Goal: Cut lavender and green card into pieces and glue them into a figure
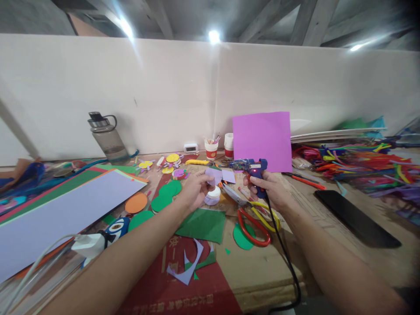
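- Head view showed the left hand (197, 189) pinching a lilac paper piece (215, 175) above the counter (262, 271).
- Right hand (271, 190) clenched round a blue glue gun (251, 168) (cord trailing).
- Paper looked light, floppy, easily creased; best pinched by an edge.

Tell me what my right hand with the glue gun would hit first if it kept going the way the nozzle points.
Probably the lilac paper piece pinched in your left hand; the glue gun in your right hand aims leftward at it, though depth is unclear.
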Demonstrator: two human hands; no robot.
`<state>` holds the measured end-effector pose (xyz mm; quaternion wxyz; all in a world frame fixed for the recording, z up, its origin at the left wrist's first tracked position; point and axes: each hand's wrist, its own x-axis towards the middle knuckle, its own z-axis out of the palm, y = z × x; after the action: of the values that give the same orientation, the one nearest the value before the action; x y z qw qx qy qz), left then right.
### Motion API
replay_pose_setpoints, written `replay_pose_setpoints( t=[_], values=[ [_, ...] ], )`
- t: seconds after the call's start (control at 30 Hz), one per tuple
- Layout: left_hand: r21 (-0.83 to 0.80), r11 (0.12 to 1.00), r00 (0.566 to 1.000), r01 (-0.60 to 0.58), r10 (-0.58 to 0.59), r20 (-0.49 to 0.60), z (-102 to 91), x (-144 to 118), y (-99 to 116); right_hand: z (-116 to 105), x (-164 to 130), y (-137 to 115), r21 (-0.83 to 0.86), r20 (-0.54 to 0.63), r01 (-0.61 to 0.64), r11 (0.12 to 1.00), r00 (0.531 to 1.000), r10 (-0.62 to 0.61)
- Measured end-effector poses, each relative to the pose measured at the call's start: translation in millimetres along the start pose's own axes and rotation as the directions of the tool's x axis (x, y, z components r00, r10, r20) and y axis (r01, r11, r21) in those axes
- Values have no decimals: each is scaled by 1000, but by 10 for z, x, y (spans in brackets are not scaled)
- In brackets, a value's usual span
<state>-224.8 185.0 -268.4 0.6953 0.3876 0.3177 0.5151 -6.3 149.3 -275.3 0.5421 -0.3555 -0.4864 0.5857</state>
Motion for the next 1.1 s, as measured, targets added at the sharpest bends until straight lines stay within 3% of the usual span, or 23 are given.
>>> replay_pose_setpoints(
  t=[0.2,0.33,0.63,0.77,0.93,1.1],
  values=[
    [-187,963,978,196,-177,112,-36,8,19,31,-45,4,71,54,6,997,999,-10],
    [-226,949,972,221,-197,124,-26,3,4,76,-60,11,47,98,-28,998,995,23],
    [-313,917,967,246,-212,140,-33,-18,38,91,-48,-1,20,62,0,1000,998,-1],
    [-255,948,978,191,-161,132,-36,-14,3,75,-61,23,5,105,-10,1000,994,9],
    [-103,994,998,22,-28,-60,-19,20,-69,57,-50,37,-138,80,-49,989,995,61],
    [62,994,995,-95,96,-11,-20,40,-102,45,-12,20,-50,-41,-17,999,999,15]
  ],
)
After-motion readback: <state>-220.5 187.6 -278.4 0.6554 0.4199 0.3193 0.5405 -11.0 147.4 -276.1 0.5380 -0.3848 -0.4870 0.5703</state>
